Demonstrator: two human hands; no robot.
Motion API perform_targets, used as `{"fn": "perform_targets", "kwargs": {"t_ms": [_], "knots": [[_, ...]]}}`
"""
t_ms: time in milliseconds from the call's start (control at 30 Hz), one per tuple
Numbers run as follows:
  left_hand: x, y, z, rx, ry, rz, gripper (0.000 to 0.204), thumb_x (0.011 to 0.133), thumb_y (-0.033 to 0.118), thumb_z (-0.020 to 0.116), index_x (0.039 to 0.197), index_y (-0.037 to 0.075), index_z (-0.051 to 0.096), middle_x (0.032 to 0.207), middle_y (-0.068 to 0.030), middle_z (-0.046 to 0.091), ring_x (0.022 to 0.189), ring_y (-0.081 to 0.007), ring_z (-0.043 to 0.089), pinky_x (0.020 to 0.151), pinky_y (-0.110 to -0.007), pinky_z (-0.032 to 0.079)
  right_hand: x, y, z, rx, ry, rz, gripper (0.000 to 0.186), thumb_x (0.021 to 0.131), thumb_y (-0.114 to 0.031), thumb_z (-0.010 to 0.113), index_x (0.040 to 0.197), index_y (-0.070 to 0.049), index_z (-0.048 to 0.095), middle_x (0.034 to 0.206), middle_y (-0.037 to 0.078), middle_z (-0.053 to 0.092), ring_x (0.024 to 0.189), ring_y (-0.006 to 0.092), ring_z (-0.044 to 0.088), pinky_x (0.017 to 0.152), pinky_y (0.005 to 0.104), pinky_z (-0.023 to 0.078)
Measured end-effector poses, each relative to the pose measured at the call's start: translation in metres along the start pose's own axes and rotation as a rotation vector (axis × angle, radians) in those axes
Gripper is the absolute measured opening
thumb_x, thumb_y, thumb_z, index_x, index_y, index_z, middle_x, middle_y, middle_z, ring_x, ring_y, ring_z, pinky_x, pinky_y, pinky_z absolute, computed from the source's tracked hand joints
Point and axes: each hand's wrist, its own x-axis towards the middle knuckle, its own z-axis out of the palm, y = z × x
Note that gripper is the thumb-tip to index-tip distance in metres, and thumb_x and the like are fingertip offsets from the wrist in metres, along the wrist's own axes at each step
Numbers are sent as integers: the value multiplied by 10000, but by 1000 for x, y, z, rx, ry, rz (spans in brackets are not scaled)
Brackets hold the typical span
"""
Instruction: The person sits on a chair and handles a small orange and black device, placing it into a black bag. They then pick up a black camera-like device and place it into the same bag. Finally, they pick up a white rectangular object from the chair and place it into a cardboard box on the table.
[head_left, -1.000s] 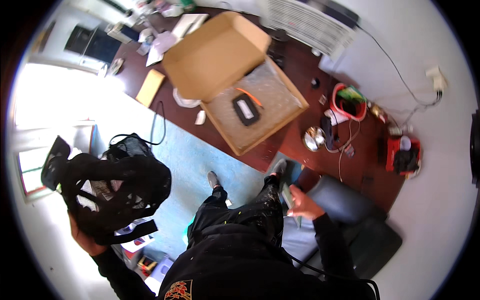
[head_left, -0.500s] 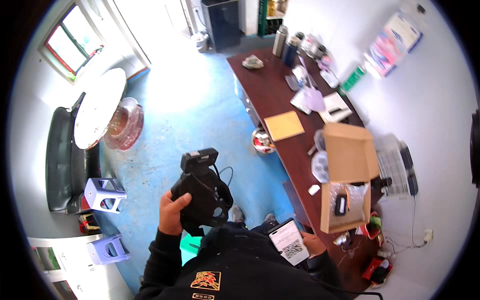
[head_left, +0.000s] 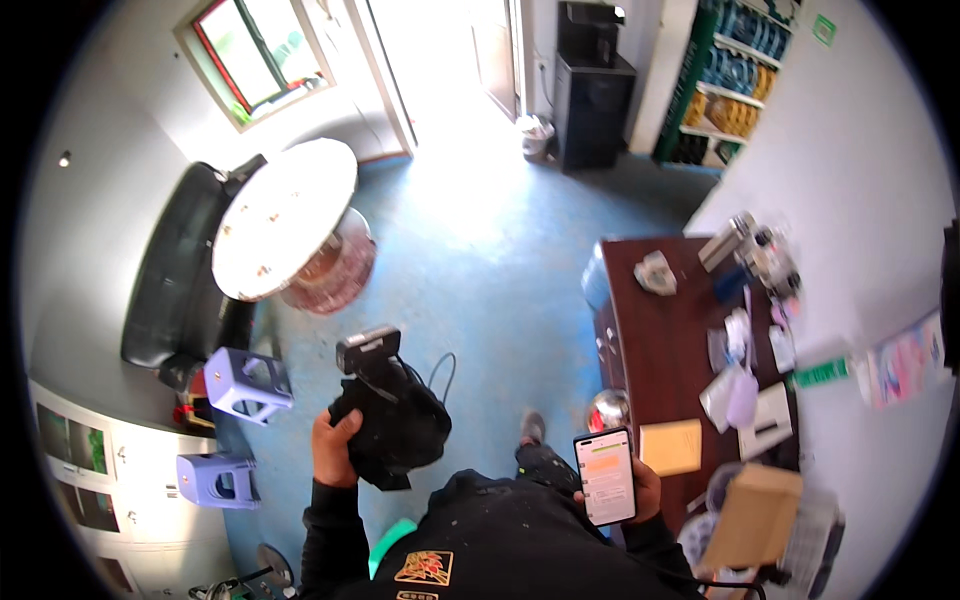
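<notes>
My left hand (head_left: 335, 447) is closed on the side of a bulky black headgear-like bundle (head_left: 405, 430). A small rectangular black box (head_left: 368, 347) sits on its upper end, and a thin cable (head_left: 445, 365) loops off its right side. What lies on the underside of this bundle is hidden. My right hand (head_left: 648, 490) grips a smartphone (head_left: 606, 477) by its right edge, its lit screen facing up at me with a chat-like page. Both things are held in the air in front of my dark top.
To the right, a dark wooden desk (head_left: 650, 350) carries a yellow envelope (head_left: 670, 447), an opened cardboard box (head_left: 755, 515) and flasks (head_left: 728, 240). Leftward are purple stools (head_left: 250, 385), a round white table (head_left: 285, 215) and a black sofa (head_left: 175, 270). A black water dispenser (head_left: 592, 100) stands near the bright doorway.
My view has swung, so the desk sits further right and lower while the doorway shows more. The phone's screen has switched from a square code to a chat page. Both hands keep their holds.
</notes>
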Motion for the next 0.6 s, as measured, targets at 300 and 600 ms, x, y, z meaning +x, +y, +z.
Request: {"fn": "perform_targets", "kwargs": {"t_ms": [300,600], "knots": [[197,65,9,-100,193,136,424,956,173,739,1275,-89,642,1159,-143,746,1008,-241,731,932,-357,573,269,-156,110,-208,-136,125,687,964,-301,660,1539,-13,417,1408,236,600,1158,448,686,990,580,576],[467,41,-18,-129,245,61,471,907,157,794,1288,-80,651,1169,-127,743,1012,-233,721,955,-374,569,509,-251,13,-1277,125,428,692,867,-21,739,1504,20,472,1255,132,660,1039,207,693,877,315,560]]}}
